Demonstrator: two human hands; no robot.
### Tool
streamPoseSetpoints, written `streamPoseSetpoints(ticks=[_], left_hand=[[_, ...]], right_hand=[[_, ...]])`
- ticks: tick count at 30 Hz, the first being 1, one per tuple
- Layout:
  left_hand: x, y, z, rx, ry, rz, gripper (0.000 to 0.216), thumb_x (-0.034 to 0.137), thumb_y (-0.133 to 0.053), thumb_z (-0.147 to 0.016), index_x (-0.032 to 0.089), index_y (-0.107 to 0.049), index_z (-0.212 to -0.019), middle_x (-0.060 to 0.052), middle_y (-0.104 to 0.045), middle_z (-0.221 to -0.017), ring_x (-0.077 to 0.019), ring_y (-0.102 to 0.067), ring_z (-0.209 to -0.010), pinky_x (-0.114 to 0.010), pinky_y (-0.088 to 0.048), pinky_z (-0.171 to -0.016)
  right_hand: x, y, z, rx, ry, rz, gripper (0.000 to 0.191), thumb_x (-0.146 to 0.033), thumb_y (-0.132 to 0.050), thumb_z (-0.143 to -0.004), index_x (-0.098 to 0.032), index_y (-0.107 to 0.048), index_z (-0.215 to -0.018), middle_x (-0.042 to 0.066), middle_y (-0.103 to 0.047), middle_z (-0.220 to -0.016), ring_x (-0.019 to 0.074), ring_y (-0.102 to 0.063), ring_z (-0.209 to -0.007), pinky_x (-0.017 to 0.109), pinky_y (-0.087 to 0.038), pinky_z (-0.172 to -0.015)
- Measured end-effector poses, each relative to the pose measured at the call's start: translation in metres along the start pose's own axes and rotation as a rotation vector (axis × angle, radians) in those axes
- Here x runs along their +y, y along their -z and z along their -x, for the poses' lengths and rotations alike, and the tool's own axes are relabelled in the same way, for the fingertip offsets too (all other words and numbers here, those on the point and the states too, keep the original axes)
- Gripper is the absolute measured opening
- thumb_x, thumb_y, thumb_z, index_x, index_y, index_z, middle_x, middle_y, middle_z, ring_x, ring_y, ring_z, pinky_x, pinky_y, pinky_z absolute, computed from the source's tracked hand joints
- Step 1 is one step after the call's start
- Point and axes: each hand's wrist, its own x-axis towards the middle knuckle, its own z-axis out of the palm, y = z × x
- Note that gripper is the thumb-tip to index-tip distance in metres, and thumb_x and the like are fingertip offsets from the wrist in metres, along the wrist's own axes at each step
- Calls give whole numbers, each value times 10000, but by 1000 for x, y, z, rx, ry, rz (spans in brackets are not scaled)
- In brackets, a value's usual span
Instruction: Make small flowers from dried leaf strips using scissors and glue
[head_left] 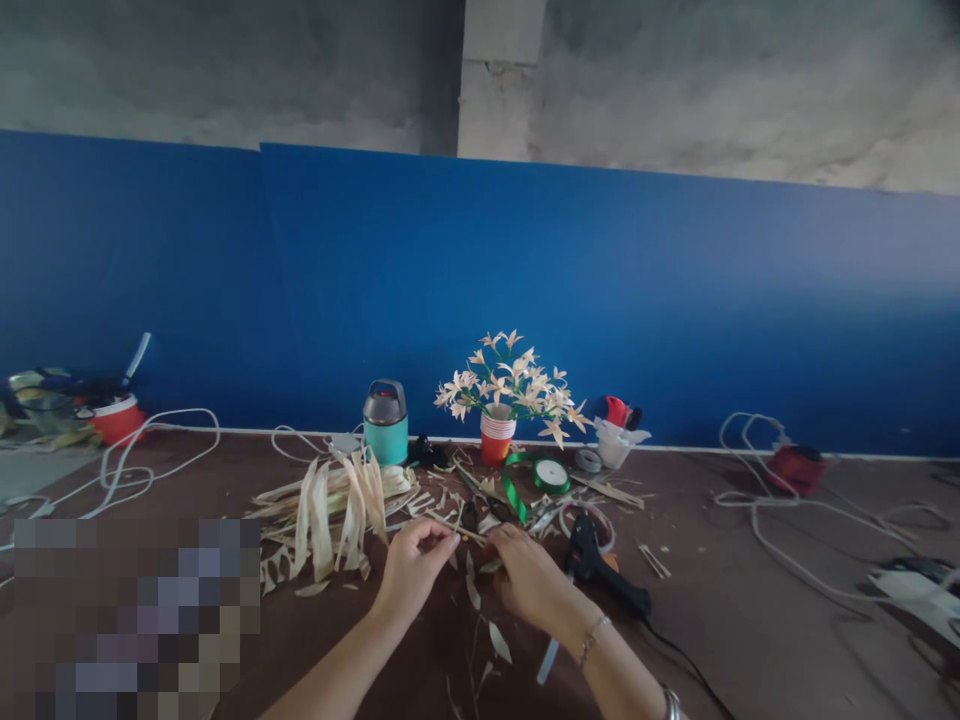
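Observation:
My left hand [412,565] pinches a thin pale strip of dried leaf [459,530] over the brown floor. My right hand [529,575] is closed beside it, fingers curled at the other end of the same strip, near black scissors [480,515]. Cut leaf scraps [499,640] lie under my wrists. A pile of long dried leaf strips [337,505] lies to the left of my left hand. A black glue gun [600,570] lies just right of my right hand.
A red paper cup with pale handmade flowers [506,395] stands by the blue wall, with a teal container [385,422], a green ribbon roll [550,474] and a white cup [615,440]. White cables [780,540] and a red device [793,468] lie to the right, more cable [127,470] left.

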Motion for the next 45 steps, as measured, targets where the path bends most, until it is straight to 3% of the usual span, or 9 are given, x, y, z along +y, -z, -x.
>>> streamPoseSetpoints(ticks=[8, 16, 19, 24, 28, 32, 45], left_hand=[[-2, -1, 1, -5, 4, 2, 190, 331, -590, -708, 179, -647, -607, -7, -637, -607, -177, -576, -616, -262, -432, -609], [2, -1, 1, -28, 43, -1, 204, 342, -581, -703, 173, -655, -616, -4, -621, -590, -168, -552, -595, -251, -407, -583], [4, 0, 1, -32, 50, 4, 203, 334, -576, -700, 170, -647, -602, -4, -621, -588, -167, -552, -594, -249, -405, -588], [1, -1, 2, -48, 64, -20, 169, 296, -568, -696, 173, -656, -619, -12, -636, -620, -173, -568, -626, -248, -401, -603], [-2, -3, 3, -59, 70, -97, 156, 298, -595, -674, 172, -645, -599, -6, -608, -600, -167, -548, -612, -241, -378, -580], [-1, -4, 4, -67, 43, -165, 155, 291, -593, -678, 177, -628, -578, 1, -584, -614, -158, -535, -621, -236, -366, -585], [-3, -6, 6, -123, 6, -195, 77, 164, -566, -633, 183, -612, -575, 3, -575, -632, -172, -551, -682, -254, -373, -630]], right_hand=[[0, 2, -2, 106, 9, 4, 176, -120, -490, -784, -181, -652, -821, 68, -554, -924, 199, -509, -938, 278, -389, -826], [5, -10, -4, 78, 3, 55, 110, -92, -566, -715, -170, -624, -768, 72, -552, -966, 223, -487, -946, 317, -389, -801], [2, -7, -4, 163, 86, 10, 134, -64, -554, -716, -178, -605, -764, 65, -574, -954, 221, -500, -935, 323, -384, -791], [-6, -1, -4, 327, 170, -177, 125, -73, -543, -747, -194, -573, -739, 14, -602, -745, 178, -546, -747, 304, -395, -729], [-11, 3, -3, 418, 259, -181, 155, -70, -482, -799, -195, -573, -794, 32, -597, -779, 187, -540, -780, 318, -399, -740], [-17, 5, 0, 415, 327, -132, 196, -64, -436, -836, -200, -577, -846, 48, -589, -836, 195, -522, -814, 332, -396, -744], [-19, 0, -1, 445, 306, -93, 171, -74, -470, -847, -204, -563, -910, 38, -607, -835, 197, -536, -812, 331, -388, -738]])
